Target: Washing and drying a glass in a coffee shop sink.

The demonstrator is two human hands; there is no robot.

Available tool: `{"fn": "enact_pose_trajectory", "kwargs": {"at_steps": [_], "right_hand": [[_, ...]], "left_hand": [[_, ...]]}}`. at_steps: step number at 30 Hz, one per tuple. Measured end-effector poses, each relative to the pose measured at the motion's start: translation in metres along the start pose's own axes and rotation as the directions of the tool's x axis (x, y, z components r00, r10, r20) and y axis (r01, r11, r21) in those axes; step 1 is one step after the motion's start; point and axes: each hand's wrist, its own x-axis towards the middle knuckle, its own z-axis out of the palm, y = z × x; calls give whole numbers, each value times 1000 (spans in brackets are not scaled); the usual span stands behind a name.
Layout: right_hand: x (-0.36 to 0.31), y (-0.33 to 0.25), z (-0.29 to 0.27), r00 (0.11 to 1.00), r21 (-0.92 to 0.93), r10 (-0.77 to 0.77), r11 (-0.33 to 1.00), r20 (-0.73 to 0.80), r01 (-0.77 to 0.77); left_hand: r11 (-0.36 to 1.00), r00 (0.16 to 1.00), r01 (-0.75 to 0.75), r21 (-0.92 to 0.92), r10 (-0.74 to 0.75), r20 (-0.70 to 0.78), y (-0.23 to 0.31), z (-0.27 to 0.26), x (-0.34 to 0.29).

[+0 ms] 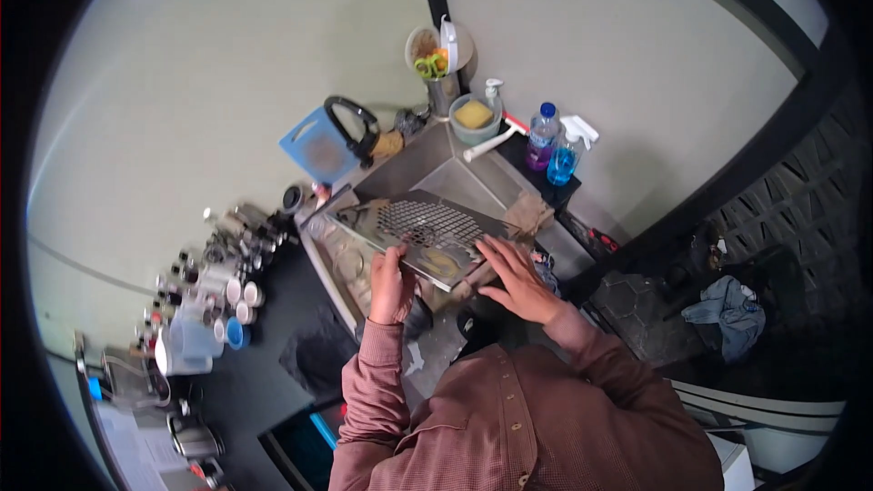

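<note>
A flat metal panel [371, 215] with a grid of square holes lies tilted over the metal sink [476, 169]. Its pale near edge faces me. My left hand [391, 288] is closed on that edge, thumb on top and the other fingers mostly out of sight beneath. On the panel's right side, my right hand [516, 282] lies with its fingers stretched out and touching the surface. Through the holes the sink shows only in small patches. Glassware [348, 264] sits in the sink's left part, beside the panel.
A black faucet [364, 141] and a blue cutting board [320, 147] stand behind the sink. A tub with a yellow sponge [473, 115], a squeegee [491, 143], a purple bottle [543, 138] and a blue spray bottle [564, 162] line the back right. Cups and jars [238, 295] crowd the left counter.
</note>
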Motion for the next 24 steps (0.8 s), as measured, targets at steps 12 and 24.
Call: {"fn": "enact_pose_trajectory", "kwargs": {"at_steps": [12,24], "right_hand": [[-83,52,21,662,471,749,582,5,-662],[-76,84,-35,678,365,734,620,42,-694]], "left_hand": [[989,989,139,-56,-141,-41,-80,-37,166],[956,924,295,2,-284,-256,-203,-119,235]]}}
